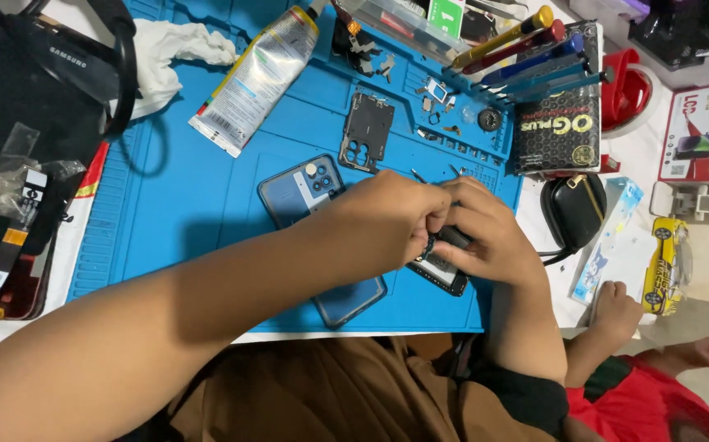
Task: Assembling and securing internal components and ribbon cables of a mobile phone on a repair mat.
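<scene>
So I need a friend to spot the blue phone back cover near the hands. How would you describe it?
Start at the blue work mat that covers the table. Just left of the joined hands lies the phone back cover, partly under the left forearm. Unlike the dark metal frame above it, it is blue, with a camera cluster in its top corner.

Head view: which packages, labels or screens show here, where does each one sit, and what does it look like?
Glue tube: top centre on the blue mat, silver and yellow, with a white label.
Black box: right of the mat, gold print.
Red-and-white carton: far right edge.
Blue-and-white flat packet: right, off the mat.
Small dark screen: under the right hand, touching the left hand.
</scene>
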